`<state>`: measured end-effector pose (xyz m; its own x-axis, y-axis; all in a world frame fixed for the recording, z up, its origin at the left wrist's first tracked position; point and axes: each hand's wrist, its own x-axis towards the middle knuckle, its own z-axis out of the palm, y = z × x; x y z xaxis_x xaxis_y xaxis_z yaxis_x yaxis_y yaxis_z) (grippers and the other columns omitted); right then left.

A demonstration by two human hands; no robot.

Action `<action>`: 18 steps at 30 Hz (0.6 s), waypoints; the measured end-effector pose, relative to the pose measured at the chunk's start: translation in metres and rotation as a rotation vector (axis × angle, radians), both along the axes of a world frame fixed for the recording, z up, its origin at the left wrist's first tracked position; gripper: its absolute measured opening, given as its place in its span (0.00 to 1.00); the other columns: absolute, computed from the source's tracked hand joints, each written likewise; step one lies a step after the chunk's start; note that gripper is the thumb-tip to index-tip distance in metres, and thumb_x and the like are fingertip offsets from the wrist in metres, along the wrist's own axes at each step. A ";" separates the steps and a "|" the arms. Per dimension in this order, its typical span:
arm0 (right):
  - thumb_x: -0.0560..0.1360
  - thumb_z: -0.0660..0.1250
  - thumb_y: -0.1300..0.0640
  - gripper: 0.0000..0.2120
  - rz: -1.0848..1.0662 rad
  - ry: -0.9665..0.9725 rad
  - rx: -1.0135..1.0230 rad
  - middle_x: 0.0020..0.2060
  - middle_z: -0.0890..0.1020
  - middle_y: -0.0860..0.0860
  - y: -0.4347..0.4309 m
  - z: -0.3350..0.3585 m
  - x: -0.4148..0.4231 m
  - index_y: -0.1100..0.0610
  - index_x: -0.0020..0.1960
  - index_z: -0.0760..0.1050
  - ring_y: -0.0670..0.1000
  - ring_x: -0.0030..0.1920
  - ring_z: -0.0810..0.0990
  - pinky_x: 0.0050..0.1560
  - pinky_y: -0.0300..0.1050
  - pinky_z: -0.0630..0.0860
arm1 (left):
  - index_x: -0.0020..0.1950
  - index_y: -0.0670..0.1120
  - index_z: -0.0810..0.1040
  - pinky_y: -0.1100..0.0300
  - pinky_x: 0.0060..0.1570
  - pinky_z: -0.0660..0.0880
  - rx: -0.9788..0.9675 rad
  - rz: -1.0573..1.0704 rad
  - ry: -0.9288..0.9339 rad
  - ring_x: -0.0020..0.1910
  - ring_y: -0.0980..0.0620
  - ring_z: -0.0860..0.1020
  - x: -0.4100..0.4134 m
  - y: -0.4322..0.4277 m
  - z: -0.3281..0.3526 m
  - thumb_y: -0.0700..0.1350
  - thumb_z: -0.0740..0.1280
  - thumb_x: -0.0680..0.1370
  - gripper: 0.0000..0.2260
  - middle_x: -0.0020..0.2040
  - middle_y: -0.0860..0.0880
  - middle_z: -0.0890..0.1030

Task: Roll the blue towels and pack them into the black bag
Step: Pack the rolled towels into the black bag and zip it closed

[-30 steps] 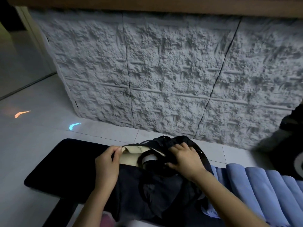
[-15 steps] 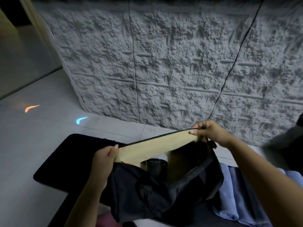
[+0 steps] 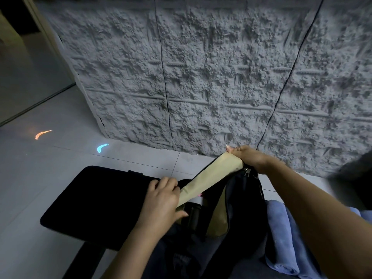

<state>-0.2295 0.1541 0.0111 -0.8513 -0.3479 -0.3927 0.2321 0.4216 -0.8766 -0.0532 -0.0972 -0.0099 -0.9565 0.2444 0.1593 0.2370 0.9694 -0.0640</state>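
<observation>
Bare left forearm (image 3: 130,244), bare right forearm (image 3: 312,208), bare left grip (image 3: 163,200), right grip (image 3: 247,158) with long pale fingernail (image 3: 227,146)

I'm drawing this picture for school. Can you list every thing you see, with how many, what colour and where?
black bag: one, black with tan lining, middle, mouth pulled open
blue towels: several, count partly hidden, blue, right of the bag
black pad: one, black, under and left of the bag
wall: one, grey, rough, behind
floor: pale grey tiles, left
orange light mark: one, on the floor, far left
cyan light mark: one, on the floor, near the wall
left hand: one, grips the bag's near rim
right hand: one, pinches the far rim, raised
</observation>
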 end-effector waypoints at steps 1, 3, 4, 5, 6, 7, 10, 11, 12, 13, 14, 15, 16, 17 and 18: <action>0.77 0.62 0.44 0.26 -0.026 0.011 -0.013 0.48 0.79 0.64 -0.001 0.000 -0.001 0.70 0.46 0.75 0.59 0.47 0.79 0.43 0.41 0.74 | 0.35 0.48 0.80 0.58 0.38 0.74 -0.011 -0.008 -0.014 0.38 0.52 0.76 -0.004 0.004 -0.001 0.60 0.78 0.55 0.19 0.38 0.53 0.76; 0.79 0.61 0.47 0.21 -0.072 0.124 0.029 0.39 0.78 0.61 -0.005 0.003 -0.004 0.66 0.42 0.74 0.55 0.39 0.77 0.37 0.39 0.71 | 0.34 0.47 0.79 0.60 0.28 0.73 0.074 0.020 -0.047 0.30 0.51 0.74 -0.009 0.005 -0.004 0.50 0.80 0.60 0.13 0.36 0.52 0.75; 0.78 0.61 0.47 0.19 -0.085 0.252 0.120 0.35 0.75 0.57 -0.006 0.007 -0.004 0.63 0.41 0.73 0.54 0.37 0.75 0.34 0.40 0.69 | 0.41 0.47 0.80 0.57 0.28 0.74 0.164 0.033 -0.050 0.31 0.50 0.75 -0.011 0.004 -0.004 0.47 0.77 0.66 0.09 0.39 0.51 0.76; 0.78 0.62 0.46 0.17 -0.093 0.417 0.236 0.34 0.74 0.53 -0.005 0.012 -0.001 0.61 0.42 0.74 0.53 0.38 0.74 0.35 0.42 0.67 | 0.51 0.47 0.79 0.55 0.31 0.76 0.268 0.064 -0.047 0.34 0.48 0.78 -0.012 0.001 -0.002 0.46 0.73 0.72 0.10 0.44 0.51 0.77; 0.78 0.62 0.45 0.15 -0.089 0.595 0.306 0.36 0.75 0.48 -0.004 0.018 0.007 0.58 0.43 0.74 0.51 0.42 0.74 0.38 0.43 0.66 | 0.59 0.50 0.74 0.54 0.32 0.76 0.332 0.067 -0.041 0.36 0.47 0.79 -0.012 -0.002 -0.001 0.45 0.70 0.74 0.14 0.48 0.52 0.79; 0.77 0.62 0.43 0.15 -0.040 0.757 0.318 0.39 0.75 0.43 -0.003 0.026 0.023 0.54 0.45 0.75 0.49 0.45 0.73 0.42 0.44 0.66 | 0.61 0.52 0.70 0.54 0.31 0.76 0.354 0.038 -0.006 0.35 0.47 0.80 -0.011 -0.004 0.001 0.44 0.70 0.74 0.18 0.51 0.54 0.79; 0.74 0.59 0.34 0.21 0.454 1.029 0.282 0.47 0.78 0.43 -0.004 0.038 0.094 0.50 0.52 0.77 0.46 0.53 0.73 0.55 0.45 0.68 | 0.50 0.55 0.67 0.58 0.27 0.75 0.355 -0.093 0.024 0.27 0.50 0.77 -0.010 -0.005 0.008 0.36 0.70 0.69 0.19 0.63 0.59 0.75; 0.72 0.58 0.31 0.26 0.668 1.015 0.368 0.53 0.78 0.44 -0.004 0.033 0.117 0.49 0.56 0.75 0.47 0.58 0.72 0.62 0.46 0.65 | 0.46 0.55 0.69 0.61 0.28 0.75 0.356 -0.135 0.001 0.27 0.51 0.77 -0.010 -0.004 0.010 0.34 0.70 0.67 0.18 0.67 0.59 0.72; 0.70 0.56 0.28 0.30 0.848 0.995 0.502 0.58 0.77 0.44 -0.001 0.021 0.134 0.48 0.61 0.73 0.47 0.65 0.69 0.68 0.49 0.59 | 0.44 0.54 0.72 0.63 0.29 0.75 0.339 -0.163 -0.012 0.29 0.52 0.78 -0.010 -0.002 0.011 0.33 0.69 0.65 0.17 0.69 0.58 0.71; 0.69 0.55 0.26 0.33 0.984 0.980 0.657 0.60 0.76 0.44 0.004 0.008 0.145 0.47 0.63 0.71 0.48 0.69 0.66 0.71 0.53 0.53 | 0.43 0.54 0.76 0.65 0.30 0.74 0.322 -0.167 -0.023 0.30 0.53 0.79 -0.011 -0.001 0.012 0.32 0.69 0.64 0.17 0.69 0.57 0.72; 0.69 0.54 0.26 0.33 1.091 0.966 0.805 0.59 0.77 0.44 0.012 -0.005 0.152 0.47 0.63 0.71 0.48 0.69 0.66 0.71 0.57 0.50 | 0.45 0.54 0.78 0.64 0.30 0.75 0.313 -0.150 -0.028 0.31 0.52 0.80 -0.012 0.001 0.013 0.32 0.68 0.64 0.18 0.69 0.57 0.72; 0.69 0.55 0.29 0.29 1.141 0.996 0.918 0.55 0.79 0.43 0.020 -0.018 0.155 0.46 0.60 0.73 0.48 0.67 0.70 0.72 0.61 0.49 | 0.48 0.53 0.79 0.62 0.30 0.75 0.304 -0.112 -0.027 0.32 0.51 0.80 -0.014 0.003 0.014 0.32 0.65 0.66 0.19 0.69 0.59 0.71; 0.69 0.56 0.34 0.22 1.151 1.023 1.013 0.49 0.81 0.41 0.027 -0.022 0.155 0.44 0.55 0.75 0.46 0.61 0.75 0.73 0.63 0.49 | 0.51 0.51 0.78 0.59 0.32 0.76 0.301 -0.060 -0.017 0.33 0.49 0.80 -0.017 0.004 0.016 0.32 0.63 0.69 0.18 0.71 0.61 0.68; 0.70 0.57 0.43 0.14 1.128 1.077 1.079 0.42 0.81 0.40 0.034 -0.020 0.155 0.43 0.49 0.77 0.45 0.53 0.79 0.74 0.63 0.47 | 0.54 0.50 0.77 0.57 0.35 0.77 0.308 -0.008 -0.005 0.35 0.48 0.80 -0.020 0.005 0.018 0.33 0.61 0.71 0.17 0.71 0.62 0.66; 0.69 0.56 0.52 0.11 1.093 1.128 1.102 0.35 0.80 0.40 0.038 -0.013 0.153 0.42 0.43 0.77 0.44 0.44 0.81 0.75 0.61 0.45 | 0.58 0.50 0.76 0.56 0.38 0.77 0.330 0.031 0.001 0.38 0.47 0.81 -0.022 0.005 0.021 0.33 0.60 0.72 0.19 0.72 0.63 0.65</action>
<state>-0.0767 0.1924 -0.0015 -0.4469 -0.8481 -0.2845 -0.8804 0.3605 0.3081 -0.0754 -0.0921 0.0113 -0.9624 0.1504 0.2260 0.2074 0.9445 0.2547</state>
